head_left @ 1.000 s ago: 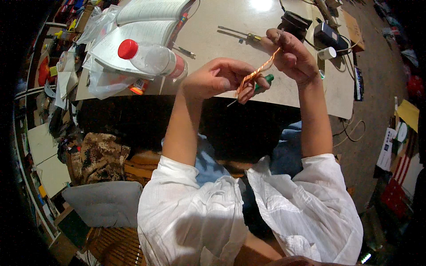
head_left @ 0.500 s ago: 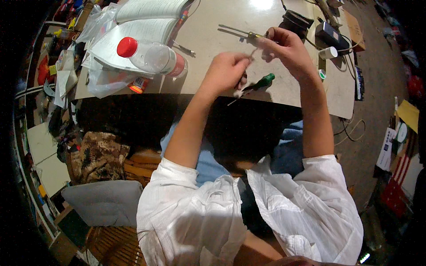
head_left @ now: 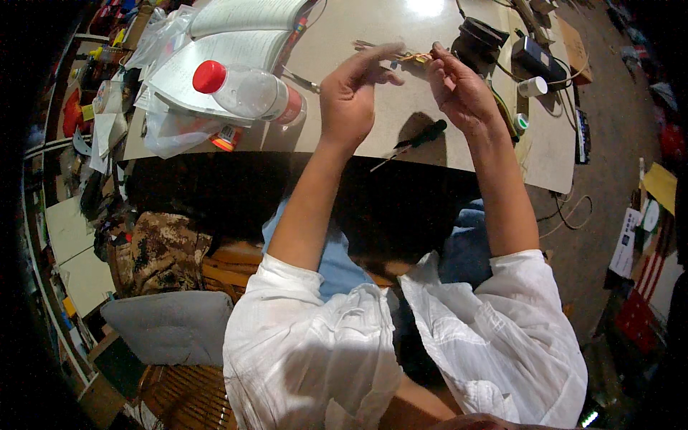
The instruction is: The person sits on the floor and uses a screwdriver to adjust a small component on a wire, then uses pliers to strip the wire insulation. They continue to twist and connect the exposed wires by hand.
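Observation:
Between my two hands, over the table, runs a short bundle of thin twisted wires (head_left: 414,57), yellowish and reddish. My right hand (head_left: 464,93) pinches its right end between thumb and fingertips. At the other end, my left hand (head_left: 350,97) has its fingers stretched out and apart, the index fingertip close by the wires; whether it touches them I cannot tell. A second screwdriver's shaft (head_left: 363,44) shows partly behind the left fingers. Nearer me, a screwdriver with a dark handle (head_left: 423,136) lies at the table's front edge, its tip sticking out past it.
Left of my hands, a clear plastic bottle with a red cap (head_left: 247,92) lies by an open book (head_left: 215,61) and a plastic bag (head_left: 172,136). On the right are a black adapter (head_left: 536,59), a white cap (head_left: 532,87), a small green-and-white round piece (head_left: 521,122) and loose cables.
My left hand has moved up and left, and its closed fingers have spread. My right hand has turned and dropped slightly. The wires now show between them, and shadow covers the near screwdriver's green handle.

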{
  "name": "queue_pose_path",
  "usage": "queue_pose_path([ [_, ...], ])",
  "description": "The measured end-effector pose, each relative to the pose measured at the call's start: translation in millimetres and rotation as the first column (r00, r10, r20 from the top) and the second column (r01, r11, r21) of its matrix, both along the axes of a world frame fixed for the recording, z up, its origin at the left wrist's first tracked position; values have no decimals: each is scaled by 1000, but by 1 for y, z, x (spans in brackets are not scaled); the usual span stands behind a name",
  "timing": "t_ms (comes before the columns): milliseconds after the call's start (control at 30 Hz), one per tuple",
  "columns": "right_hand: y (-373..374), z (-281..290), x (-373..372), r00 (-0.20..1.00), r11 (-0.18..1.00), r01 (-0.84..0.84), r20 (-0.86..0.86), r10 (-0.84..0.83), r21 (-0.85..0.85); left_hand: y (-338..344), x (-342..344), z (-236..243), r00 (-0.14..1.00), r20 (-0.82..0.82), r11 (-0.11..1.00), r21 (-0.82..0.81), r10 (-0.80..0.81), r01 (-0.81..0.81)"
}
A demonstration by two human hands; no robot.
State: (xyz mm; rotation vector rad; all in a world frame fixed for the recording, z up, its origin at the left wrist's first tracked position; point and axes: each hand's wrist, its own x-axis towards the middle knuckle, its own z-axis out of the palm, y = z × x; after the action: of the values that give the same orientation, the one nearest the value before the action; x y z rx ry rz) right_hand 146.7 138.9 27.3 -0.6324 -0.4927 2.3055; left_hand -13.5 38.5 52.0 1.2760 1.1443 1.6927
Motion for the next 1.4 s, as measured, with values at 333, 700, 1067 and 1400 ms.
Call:
queue_pose_path([
  [333, -1, 30, 5, 991, 950, 133, -15, -134, 282, 3, -26, -11, 708, 517, 875, 236, -481, 422],
  [700, 6, 35, 22, 989, 719, -141, 59, 139, 680, -12, -6, 6, 496, 656, 579, -110, -569, 808],
  [1067, -9, 42, 7, 903, 590, -195, 378, -204, 784, -7, 2, 0, 901, -185, 794, -563, -392, 230],
  [1400, -15, 13, -15, 907, 891, 140, 306, -291, 433, 7, -11, -29, 794, -486, 896, -50, 365, -442],
])
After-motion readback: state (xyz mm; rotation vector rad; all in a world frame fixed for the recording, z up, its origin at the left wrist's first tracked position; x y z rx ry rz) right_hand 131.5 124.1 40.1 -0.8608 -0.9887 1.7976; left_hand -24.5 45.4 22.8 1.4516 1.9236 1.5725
